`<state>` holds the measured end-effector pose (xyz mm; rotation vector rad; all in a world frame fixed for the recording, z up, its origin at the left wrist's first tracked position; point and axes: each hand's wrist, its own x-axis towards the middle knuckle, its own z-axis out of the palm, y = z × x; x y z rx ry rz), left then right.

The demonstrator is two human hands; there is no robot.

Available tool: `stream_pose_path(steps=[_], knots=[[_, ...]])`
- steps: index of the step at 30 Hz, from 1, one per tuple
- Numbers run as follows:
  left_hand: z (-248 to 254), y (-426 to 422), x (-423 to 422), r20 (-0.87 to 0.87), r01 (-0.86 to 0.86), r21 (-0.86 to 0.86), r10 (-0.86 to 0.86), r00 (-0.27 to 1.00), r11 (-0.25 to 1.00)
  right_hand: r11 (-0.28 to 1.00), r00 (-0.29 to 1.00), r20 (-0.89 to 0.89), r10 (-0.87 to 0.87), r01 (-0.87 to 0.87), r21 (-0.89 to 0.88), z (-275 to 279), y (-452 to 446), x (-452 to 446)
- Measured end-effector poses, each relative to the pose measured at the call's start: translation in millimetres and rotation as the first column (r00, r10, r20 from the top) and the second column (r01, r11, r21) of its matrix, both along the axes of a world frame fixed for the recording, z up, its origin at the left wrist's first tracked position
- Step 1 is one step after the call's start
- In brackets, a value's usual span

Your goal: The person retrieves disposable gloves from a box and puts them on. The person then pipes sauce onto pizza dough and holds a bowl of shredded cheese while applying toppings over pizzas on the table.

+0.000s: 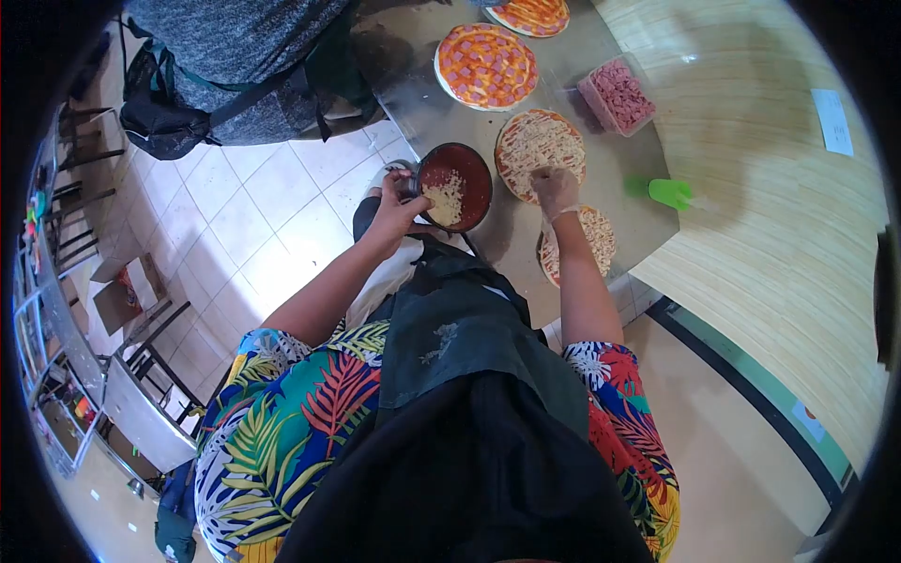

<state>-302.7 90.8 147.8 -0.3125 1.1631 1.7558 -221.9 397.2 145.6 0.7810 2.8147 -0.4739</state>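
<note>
My left hand [394, 211] is wrapped around the handle side of a dark pot [477, 169] with a reddish inside, thumb over its rim. Pale grated cheese [447, 199] lies in the pot. Over the lower part of a cheese-covered pizza [538, 141] is my right hand [557, 192], in a clear glove. Its fingers are drawn together and point down; what they hold is hidden. Another cheese-topped pizza [597, 236] lies closer to me, partly beneath my right forearm.
Farther along the metal table [404, 66] lie a pizza with sauce and pink cubes [486, 68] and another sauced pizza [532, 13]. A tub of diced pink meat [618, 97] and a green cup [669, 194] stand to the right. A person [244, 56] stands at upper left.
</note>
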Motion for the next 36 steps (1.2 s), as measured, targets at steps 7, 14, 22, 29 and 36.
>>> stream_pose_path(steps=[7,14,22,29,36], knots=[[3.8,-4.1,3.0,0.052,-0.027,0.015,0.026,0.998,1.000,0.984,0.979,-0.101,-0.175,0.178,0.022,-7.5,45.8,-16.7],[3.3,-6.4,4.7,-0.003,0.004,0.012,-0.004,1.000,1.000,0.992,0.985,-0.134,-0.110,0.117,0.051,-0.6,58.4,-22.7],[13.1,5.1,-1.2,0.037,0.059,-0.036,-0.057,0.998,0.998,0.995,0.996,0.020,0.087,-0.088,0.049,9.9,22.3,4.3],[34.8,68.4,-5.6,0.065,0.110,0.088,-0.116,0.991,0.990,0.912,0.893,-0.219,-0.394,0.351,-0.211,47.5,38.0,65.8],[63.5,204.6,1.2,0.043,0.254,0.166,-0.265,0.963,0.953,0.536,0.501,-0.227,-0.835,0.652,-0.536,39.0,54.6,183.1]])
